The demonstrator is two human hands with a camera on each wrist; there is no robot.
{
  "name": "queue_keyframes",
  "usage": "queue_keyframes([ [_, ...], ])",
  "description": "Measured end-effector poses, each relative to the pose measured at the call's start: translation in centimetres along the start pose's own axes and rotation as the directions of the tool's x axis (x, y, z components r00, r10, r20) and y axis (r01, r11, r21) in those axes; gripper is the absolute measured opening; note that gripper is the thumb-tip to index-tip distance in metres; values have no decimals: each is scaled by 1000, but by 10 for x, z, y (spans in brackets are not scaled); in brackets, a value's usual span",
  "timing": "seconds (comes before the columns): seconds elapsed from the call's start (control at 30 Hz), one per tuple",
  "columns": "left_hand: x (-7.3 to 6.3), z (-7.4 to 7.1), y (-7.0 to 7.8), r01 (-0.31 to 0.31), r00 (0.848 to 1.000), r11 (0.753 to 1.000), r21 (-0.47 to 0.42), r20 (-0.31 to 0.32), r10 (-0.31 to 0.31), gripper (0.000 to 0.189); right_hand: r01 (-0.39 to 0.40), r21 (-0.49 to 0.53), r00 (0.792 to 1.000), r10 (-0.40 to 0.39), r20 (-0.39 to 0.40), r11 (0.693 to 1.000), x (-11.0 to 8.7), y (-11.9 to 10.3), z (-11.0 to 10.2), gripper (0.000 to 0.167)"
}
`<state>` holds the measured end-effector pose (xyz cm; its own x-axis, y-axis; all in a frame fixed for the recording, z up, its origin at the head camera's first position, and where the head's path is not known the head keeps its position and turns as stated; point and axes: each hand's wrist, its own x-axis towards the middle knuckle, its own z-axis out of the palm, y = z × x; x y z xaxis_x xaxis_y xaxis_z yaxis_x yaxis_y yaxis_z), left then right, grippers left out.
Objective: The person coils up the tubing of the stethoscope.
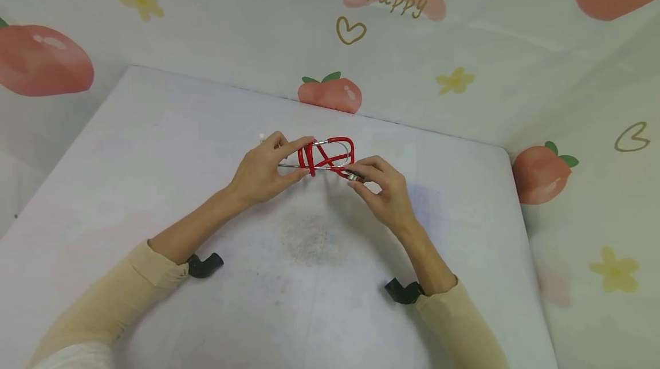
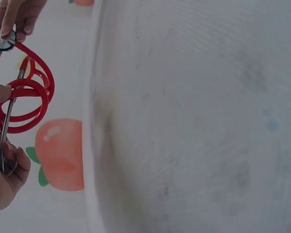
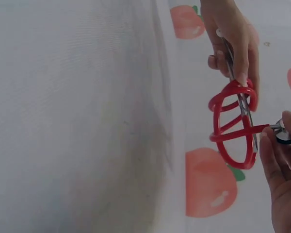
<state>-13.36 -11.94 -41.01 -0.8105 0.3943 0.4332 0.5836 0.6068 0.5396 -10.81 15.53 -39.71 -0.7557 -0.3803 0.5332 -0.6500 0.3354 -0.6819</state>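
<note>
The stethoscope (image 1: 310, 157) was held in the air, its red tube (image 3: 230, 135) wound in loops around the metal ear tubes (image 2: 10, 104), its chest piece (image 2: 4, 44) round and silvery.

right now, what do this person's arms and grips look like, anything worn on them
The left sleeve and right sleeve are plain beige. A black, bent, tube-like piece sticks out by the left cuff, with a similar one by the right cuff. The left grip and right grip are ungloved.
</note>
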Motion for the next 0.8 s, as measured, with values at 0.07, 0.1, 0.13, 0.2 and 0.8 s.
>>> queue_keyframes([
  [0.07,-1,0,1,-8,1000,1000,3,9,8,59,-18,-1,1000,18,-11,1000,2,-3,-1,36],
  [0.1,-2,1,1,-15,1000,1000,4,13,15,59,-26,7,1000,26,-13,1000,3,-5,-1,36],
  [0.13,-2,1,2,-22,1000,1000,6,15,22,59,-35,12,999,36,-14,999,4,-7,-1,36],
  [0.2,-3,2,2,-39,999,999,6,17,39,59,-47,24,999,47,-20,999,8,-17,-3,33],
  [0.8,-5,4,9,-183,982,980,-80,-72,177,60,57,-17,978,-59,-201,998,28,-36,1,29],
])
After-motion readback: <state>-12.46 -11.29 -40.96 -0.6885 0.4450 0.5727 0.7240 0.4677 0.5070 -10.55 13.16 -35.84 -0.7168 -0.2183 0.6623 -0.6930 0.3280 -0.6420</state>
